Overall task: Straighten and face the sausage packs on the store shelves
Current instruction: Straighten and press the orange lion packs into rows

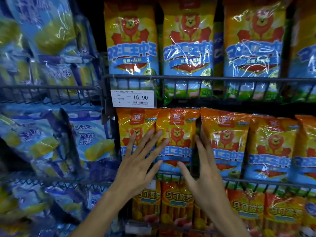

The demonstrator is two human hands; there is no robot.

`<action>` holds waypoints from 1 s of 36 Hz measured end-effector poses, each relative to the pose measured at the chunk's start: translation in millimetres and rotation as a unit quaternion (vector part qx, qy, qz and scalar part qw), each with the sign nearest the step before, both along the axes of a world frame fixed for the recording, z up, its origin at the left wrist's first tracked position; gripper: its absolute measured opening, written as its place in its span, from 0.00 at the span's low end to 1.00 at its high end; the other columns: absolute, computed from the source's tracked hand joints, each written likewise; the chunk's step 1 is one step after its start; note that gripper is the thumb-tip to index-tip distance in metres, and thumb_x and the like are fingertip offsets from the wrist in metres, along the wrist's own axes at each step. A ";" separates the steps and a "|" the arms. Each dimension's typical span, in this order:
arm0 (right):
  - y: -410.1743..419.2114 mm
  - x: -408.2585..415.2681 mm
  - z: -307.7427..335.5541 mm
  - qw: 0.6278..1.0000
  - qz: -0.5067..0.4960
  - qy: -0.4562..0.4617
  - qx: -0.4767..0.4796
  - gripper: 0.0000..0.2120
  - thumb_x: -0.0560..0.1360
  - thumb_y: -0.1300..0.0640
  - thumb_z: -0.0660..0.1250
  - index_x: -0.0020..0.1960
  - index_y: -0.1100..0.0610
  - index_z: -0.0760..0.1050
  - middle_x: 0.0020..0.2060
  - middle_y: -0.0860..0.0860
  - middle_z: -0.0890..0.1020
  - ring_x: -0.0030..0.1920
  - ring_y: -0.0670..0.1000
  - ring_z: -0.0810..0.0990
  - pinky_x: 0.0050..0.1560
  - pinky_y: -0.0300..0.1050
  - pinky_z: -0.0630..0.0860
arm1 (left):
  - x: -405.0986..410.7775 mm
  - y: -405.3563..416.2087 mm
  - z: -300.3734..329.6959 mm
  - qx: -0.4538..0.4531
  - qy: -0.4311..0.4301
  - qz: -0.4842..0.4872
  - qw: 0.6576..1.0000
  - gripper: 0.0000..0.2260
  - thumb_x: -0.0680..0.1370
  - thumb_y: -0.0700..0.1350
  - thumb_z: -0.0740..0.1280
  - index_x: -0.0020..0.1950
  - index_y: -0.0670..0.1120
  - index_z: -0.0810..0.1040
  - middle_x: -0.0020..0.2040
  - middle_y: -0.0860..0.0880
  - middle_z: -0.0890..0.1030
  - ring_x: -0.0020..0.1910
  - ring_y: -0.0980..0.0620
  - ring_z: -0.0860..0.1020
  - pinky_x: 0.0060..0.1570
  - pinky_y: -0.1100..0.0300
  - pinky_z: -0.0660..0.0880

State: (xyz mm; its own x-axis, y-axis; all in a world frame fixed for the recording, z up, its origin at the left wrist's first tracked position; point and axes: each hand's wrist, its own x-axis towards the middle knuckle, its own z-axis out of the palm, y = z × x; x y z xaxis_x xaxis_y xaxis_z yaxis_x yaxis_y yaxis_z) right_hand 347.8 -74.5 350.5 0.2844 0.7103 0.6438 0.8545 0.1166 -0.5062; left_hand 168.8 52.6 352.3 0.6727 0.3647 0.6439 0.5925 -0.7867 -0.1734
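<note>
Store shelving fills my view: blurred blue packs [51, 142] left, then wire-fronted shelves [205, 78] of orange lion sausage packs under a price tag [133, 98] reading 16.90. My left hand [136, 161] lies flat, fingers straight, on the leftmost middle-shelf pack [135, 122] and its neighbour [177, 127], I judge to press them flush. My right hand [203, 171], fingers straight, reaches into the gap beside it, fingertips hidden, grip unclear; lower packs [177, 199] are partly covered.

The blue packs [51, 134] at left are smeared with blur — lettering unreadable. The price tag [133, 98] shows small print too fine to read; the right hand's fingers [201, 142] vanish behind a pack's edge.
</note>
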 end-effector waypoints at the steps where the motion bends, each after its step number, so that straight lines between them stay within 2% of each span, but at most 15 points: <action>1: 2.7 -0.5 0.5 1.000 -0.005 -0.003 0.000 0.40 0.78 0.35 0.60 0.81 0.36 0.38 0.80 0.35 0.40 0.77 0.36 0.53 0.69 0.46 0.72 | 0.3 -0.1 -0.2 -0.003 -0.001 -0.003 1.000 0.28 0.86 0.57 0.54 0.84 0.53 0.51 0.85 0.52 0.48 0.83 0.49 0.48 0.79 0.39 0.44; 4: 11.5 -1.6 -0.3 1.000 -0.018 -0.012 0.007 0.38 0.80 0.39 0.61 0.81 0.37 0.40 0.81 0.39 0.53 0.77 0.42 0.61 0.67 0.45 0.73 | 0.0 -0.2 -0.8 -0.008 -0.003 -0.015 1.000 0.28 0.86 0.57 0.55 0.84 0.53 0.51 0.85 0.51 0.49 0.83 0.48 0.48 0.79 0.36 0.46; 5: 13.8 0.1 -1.5 1.000 -0.020 -0.009 0.015 0.38 0.81 0.43 0.64 0.81 0.38 0.43 0.80 0.41 0.57 0.75 0.38 0.62 0.66 0.39 0.72 | 0.0 -0.4 -1.0 -0.009 -0.005 -0.019 1.000 0.28 0.86 0.57 0.55 0.84 0.52 0.51 0.85 0.51 0.49 0.83 0.48 0.48 0.79 0.35 0.46; 8: 15.4 9.2 -6.2 0.999 -0.001 0.010 0.045 0.37 0.80 0.51 0.70 0.80 0.38 0.51 0.77 0.40 0.63 0.72 0.26 0.57 0.67 0.21 0.59 | 2.2 -2.2 -1.2 -0.013 -0.013 -0.032 0.999 0.28 0.86 0.57 0.56 0.84 0.52 0.52 0.85 0.51 0.50 0.83 0.47 0.48 0.78 0.34 0.45; 9: 14.8 11.6 -7.0 0.999 0.002 0.012 0.050 0.38 0.79 0.52 0.71 0.79 0.37 0.52 0.76 0.39 0.64 0.72 0.27 0.58 0.68 0.21 0.58 | 2.9 -2.5 -1.1 -0.013 -0.013 -0.035 0.999 0.28 0.86 0.57 0.56 0.84 0.52 0.53 0.84 0.52 0.50 0.83 0.47 0.48 0.78 0.34 0.44; 11: 13.3 13.9 -5.6 0.999 0.000 0.006 0.052 0.39 0.79 0.52 0.71 0.79 0.36 0.51 0.74 0.40 0.68 0.69 0.33 0.68 0.68 0.28 0.67 | 2.9 -2.4 -0.5 -0.013 -0.012 -0.040 0.999 0.29 0.85 0.57 0.57 0.84 0.52 0.53 0.84 0.52 0.50 0.83 0.47 0.47 0.78 0.33 0.44; 12: 12.3 13.8 -3.7 0.999 -0.005 -0.002 0.043 0.39 0.79 0.51 0.71 0.80 0.37 0.51 0.70 0.43 0.74 0.60 0.33 0.76 0.60 0.29 0.74 | 2.4 -2.1 -0.4 -0.012 -0.012 -0.041 0.999 0.29 0.85 0.57 0.58 0.84 0.52 0.53 0.84 0.52 0.50 0.83 0.47 0.47 0.78 0.33 0.44; 13: 11.3 13.6 -2.0 0.999 -0.010 -0.012 0.028 0.40 0.79 0.49 0.70 0.81 0.37 0.49 0.62 0.44 0.80 0.45 0.34 0.79 0.47 0.28 0.76 | 1.8 -1.7 -0.3 -0.011 -0.012 -0.043 0.999 0.29 0.85 0.57 0.58 0.84 0.52 0.53 0.84 0.52 0.50 0.83 0.47 0.47 0.78 0.34 0.43; 14: 10.4 13.3 -0.6 1.000 -0.013 -0.023 0.013 0.41 0.79 0.47 0.69 0.82 0.38 0.47 0.49 0.44 0.82 0.34 0.37 0.77 0.35 0.29 0.72 | 1.2 -1.4 -0.2 -0.011 -0.013 -0.046 0.999 0.29 0.85 0.57 0.58 0.84 0.52 0.53 0.84 0.52 0.50 0.83 0.47 0.47 0.78 0.34 0.43; 16: 8.5 13.4 1.5 0.999 -0.012 -0.039 0.000 0.41 0.80 0.46 0.67 0.82 0.37 0.43 0.28 0.42 0.73 0.33 0.40 0.77 0.27 0.33 0.68 | 0.7 -0.8 0.1 -0.011 -0.016 -0.052 0.998 0.29 0.85 0.57 0.58 0.84 0.52 0.53 0.84 0.52 0.50 0.83 0.47 0.48 0.79 0.35 0.43; 18: 7.6 15.2 2.3 1.000 -0.007 -0.028 0.003 0.40 0.80 0.46 0.67 0.81 0.36 0.43 0.24 0.44 0.68 0.32 0.43 0.77 0.23 0.37 0.66 | 0.8 -0.2 0.3 -0.010 -0.019 -0.055 0.998 0.29 0.85 0.56 0.59 0.84 0.52 0.53 0.84 0.52 0.50 0.83 0.47 0.48 0.79 0.35 0.43; 22: 10.1 19.5 8.3 1.000 0.000 -0.003 0.029 0.36 0.81 0.47 0.67 0.81 0.34 0.50 0.24 0.45 0.71 0.24 0.50 0.73 0.22 0.45 0.68 | 0.9 0.2 0.9 -0.009 -0.035 -0.063 0.997 0.30 0.84 0.56 0.60 0.84 0.52 0.54 0.84 0.52 0.51 0.83 0.47 0.49 0.78 0.33 0.45; 27: 7.9 24.6 18.4 0.999 -0.018 -0.023 0.013 0.33 0.82 0.47 0.65 0.81 0.35 0.52 0.24 0.48 0.73 0.22 0.50 0.72 0.24 0.53 0.70 | 5.0 -1.3 0.3 -0.001 -0.034 -0.054 0.998 0.29 0.84 0.56 0.59 0.84 0.52 0.54 0.84 0.52 0.51 0.83 0.46 0.49 0.77 0.30 0.47; 32: -1.2 23.0 17.8 0.997 -0.034 -0.073 -0.022 0.35 0.81 0.48 0.65 0.83 0.44 0.52 0.24 0.41 0.64 0.20 0.46 0.66 0.20 0.38 0.59 | 5.3 0.6 -2.9 0.023 -0.030 -0.064 0.997 0.28 0.84 0.56 0.60 0.83 0.52 0.58 0.84 0.52 0.54 0.83 0.43 0.50 0.76 0.29 0.47; 36: 0.1 22.9 11.8 0.993 -0.050 -0.099 -0.036 0.35 0.81 0.43 0.57 0.84 0.48 0.48 0.26 0.38 0.60 0.20 0.42 0.60 0.23 0.34 0.54 | 5.6 -0.3 -2.3 0.023 -0.045 -0.081 0.995 0.26 0.84 0.55 0.61 0.82 0.52 0.61 0.83 0.52 0.57 0.83 0.43 0.51 0.76 0.29 0.47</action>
